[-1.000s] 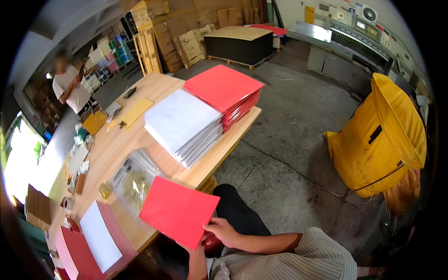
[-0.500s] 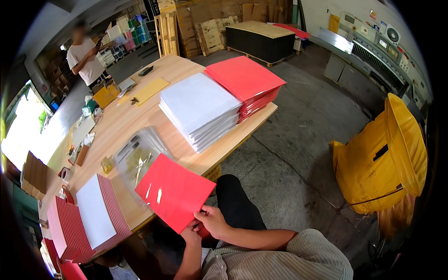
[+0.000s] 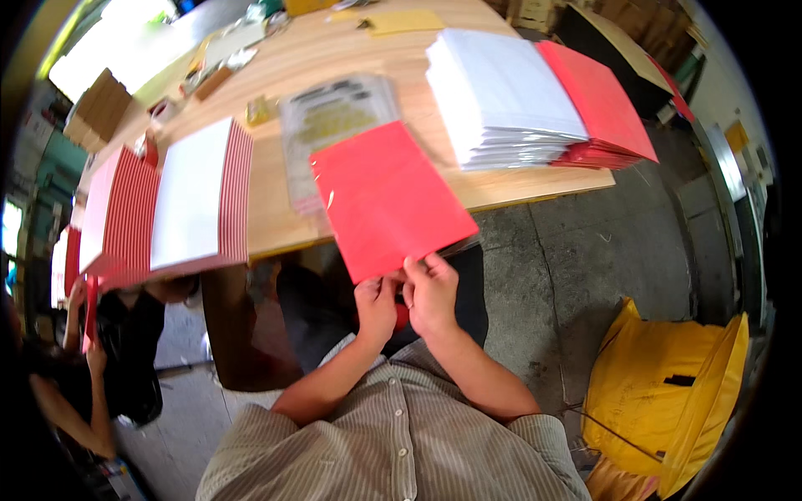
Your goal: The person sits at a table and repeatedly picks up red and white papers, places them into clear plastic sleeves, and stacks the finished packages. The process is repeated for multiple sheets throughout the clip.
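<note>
A flat red booklet in a clear plastic sleeve [image 3: 393, 196] is held over my lap at the table's front edge. My left hand [image 3: 377, 305] pinches its near edge at the lower left corner. Close beside it, my right hand [image 3: 431, 294] grips the same edge, thumb on top; the fingers underneath are partly hidden. Beyond the booklet lies a pile of clear plastic sleeves [image 3: 294, 125], partly covered by it. To the right, stacks of sleeved white booklets [image 3: 510, 88] and sleeved red booklets [image 3: 597, 100] stand side by side.
Piles of white and red-edged booklets [image 3: 190, 196] stand on the table's left. A tape roll [image 3: 163, 110] and a brown carton [image 3: 98, 108] sit behind them. At far left, a co-worker's arms [image 3: 96, 376] hold something red. A yellow sack [image 3: 660, 401] stands on the floor at right.
My view has swung left and down, bringing a seated co-worker into sight. Both hands still hold the red booklet's near edge, now more squarely in front of me.
</note>
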Demonstrator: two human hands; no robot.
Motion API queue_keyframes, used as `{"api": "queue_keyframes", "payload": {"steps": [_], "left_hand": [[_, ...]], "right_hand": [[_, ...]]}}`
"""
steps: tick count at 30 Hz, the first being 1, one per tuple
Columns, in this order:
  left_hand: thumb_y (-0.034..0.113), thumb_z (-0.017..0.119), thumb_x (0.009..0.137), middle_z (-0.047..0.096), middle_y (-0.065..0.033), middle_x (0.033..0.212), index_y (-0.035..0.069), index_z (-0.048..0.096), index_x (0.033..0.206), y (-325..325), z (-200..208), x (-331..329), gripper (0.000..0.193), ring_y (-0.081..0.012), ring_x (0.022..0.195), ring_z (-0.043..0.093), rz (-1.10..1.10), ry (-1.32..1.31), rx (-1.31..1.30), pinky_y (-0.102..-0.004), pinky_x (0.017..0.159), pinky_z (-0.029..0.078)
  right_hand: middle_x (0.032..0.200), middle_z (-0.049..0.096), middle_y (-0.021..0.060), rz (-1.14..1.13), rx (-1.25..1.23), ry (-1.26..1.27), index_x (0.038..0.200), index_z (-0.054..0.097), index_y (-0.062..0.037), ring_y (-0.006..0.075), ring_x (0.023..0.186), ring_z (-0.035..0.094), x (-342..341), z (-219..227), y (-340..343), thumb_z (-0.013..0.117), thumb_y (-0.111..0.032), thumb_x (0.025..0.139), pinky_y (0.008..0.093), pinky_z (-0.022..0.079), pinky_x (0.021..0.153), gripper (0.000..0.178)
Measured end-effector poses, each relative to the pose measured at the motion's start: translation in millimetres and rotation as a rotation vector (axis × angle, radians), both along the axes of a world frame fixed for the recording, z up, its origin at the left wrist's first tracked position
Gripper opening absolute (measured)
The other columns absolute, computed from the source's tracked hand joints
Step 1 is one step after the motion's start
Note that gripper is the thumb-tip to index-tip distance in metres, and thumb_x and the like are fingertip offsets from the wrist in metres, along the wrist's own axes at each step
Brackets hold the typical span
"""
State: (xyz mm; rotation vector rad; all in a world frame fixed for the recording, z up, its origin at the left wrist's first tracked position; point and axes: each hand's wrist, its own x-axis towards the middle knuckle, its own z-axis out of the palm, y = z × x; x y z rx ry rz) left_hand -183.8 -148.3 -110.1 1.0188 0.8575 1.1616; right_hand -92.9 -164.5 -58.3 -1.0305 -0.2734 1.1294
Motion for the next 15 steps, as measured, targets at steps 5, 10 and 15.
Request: {"api": "queue_keyframes", "payload": {"steps": [5,10,15], "left_hand": [[0.004,0.051,0.103,0.070,-0.0050,0.106,-0.004,0.066,0.116,-6,31,3,0.020,-0.0098,0.095,0.062,-0.009,0.183,-0.010,-0.0250,0.084,0.050],[0.005,0.049,0.105,0.069,-0.0055,0.107,-0.005,0.064,0.119,12,23,1,0.023,-0.0084,0.094,0.061,-0.041,0.142,-0.053,-0.0235,0.083,0.051],[0.005,0.048,0.105,0.069,-0.0069,0.107,-0.003,0.064,0.119,25,19,-1,0.023,-0.0109,0.094,0.065,-0.006,0.033,-0.062,-0.0262,0.081,0.053]], "right_hand": [[0.083,0.071,0.0112,0.009,0.062,0.047,0.102,0.063,0.0043,0.0094,0.060,0.067,4,15,15,0.055,-0.001,0.100,0.0204,0.030,0.039,0.010],[0.085,0.070,0.0107,0.018,0.051,0.029,0.105,0.063,0.0051,0.0153,0.069,0.073,0,21,29,0.053,0.001,0.100,0.0210,0.033,0.038,0.012],[0.092,0.070,0.0120,0.062,0.064,0.027,0.108,0.061,0.0052,0.0184,0.078,0.075,-2,14,40,0.053,-0.001,0.101,0.0210,0.033,0.037,0.013]]}}
